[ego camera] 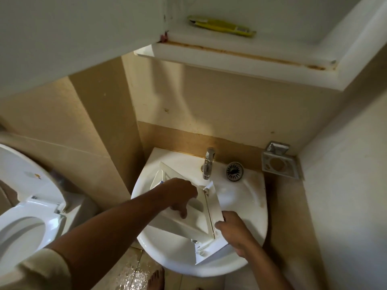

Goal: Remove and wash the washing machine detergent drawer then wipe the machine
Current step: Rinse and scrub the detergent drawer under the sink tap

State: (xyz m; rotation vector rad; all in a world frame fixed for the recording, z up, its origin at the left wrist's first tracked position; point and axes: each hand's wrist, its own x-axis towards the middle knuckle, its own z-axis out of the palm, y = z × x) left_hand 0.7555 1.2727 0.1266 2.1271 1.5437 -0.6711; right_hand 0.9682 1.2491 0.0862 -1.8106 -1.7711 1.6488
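Beige tiled walls meet in a corner; a white sink stands against the far wall, with a metal tap and a round drain strainer on its far rim; a metal soap dish hangs just right of it; overhead, a white cabinet shows a rust-stained lower edge and a yellow packet on its shelf; a white toilet, lid up, sits left; the near tiled floor glistens wet.

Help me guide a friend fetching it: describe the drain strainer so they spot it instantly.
Start at the white sink. On its back rim, just right of the chrome tap, lies the drain strainer. Unlike the square soap dish beside it, it is round with dark radiating slots.
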